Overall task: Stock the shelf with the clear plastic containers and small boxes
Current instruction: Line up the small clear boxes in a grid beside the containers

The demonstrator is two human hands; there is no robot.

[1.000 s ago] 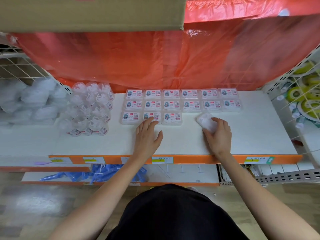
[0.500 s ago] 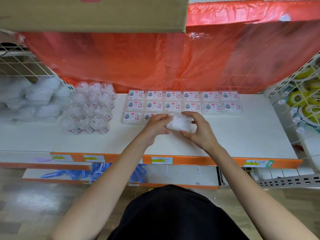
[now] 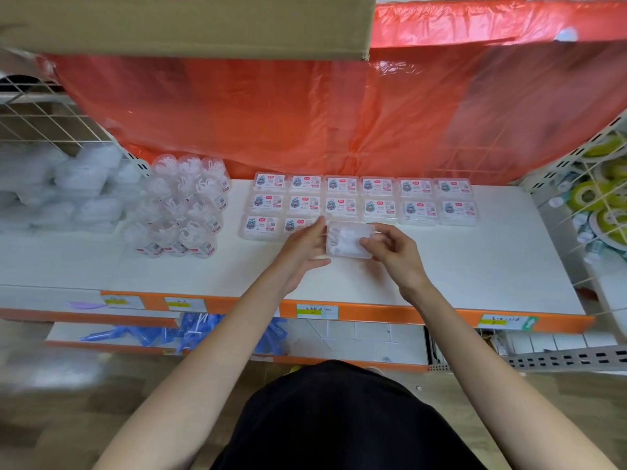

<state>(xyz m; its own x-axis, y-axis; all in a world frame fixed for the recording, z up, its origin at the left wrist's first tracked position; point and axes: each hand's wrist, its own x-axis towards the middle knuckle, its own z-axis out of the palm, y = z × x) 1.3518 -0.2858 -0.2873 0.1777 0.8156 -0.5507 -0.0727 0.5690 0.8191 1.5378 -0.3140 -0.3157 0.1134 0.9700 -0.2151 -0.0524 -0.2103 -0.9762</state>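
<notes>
A small clear flat box (image 3: 349,239) hangs just above the white shelf (image 3: 492,259), its plain side up. My right hand (image 3: 395,254) pinches its right edge. My left hand (image 3: 303,249) touches its left edge with straight fingers. Behind the hands, several small labelled boxes (image 3: 380,189) lie in neat rows on the shelf. The front row holds two boxes (image 3: 261,227) at the left, the second partly hidden by my left hand. Round clear containers (image 3: 185,205) stand clustered to the left.
A red plastic sheet (image 3: 339,110) hangs behind the shelf and a cardboard box (image 3: 183,25) sits overhead. White bagged goods (image 3: 57,188) lie far left. A wire rack with green rolls (image 3: 597,198) stands at the right. Blue packets (image 3: 190,334) lie on the lower shelf.
My right hand picked up the clear box from the shelf's right-centre and brought it left. My left hand left the front row and met the box at its left edge.
</notes>
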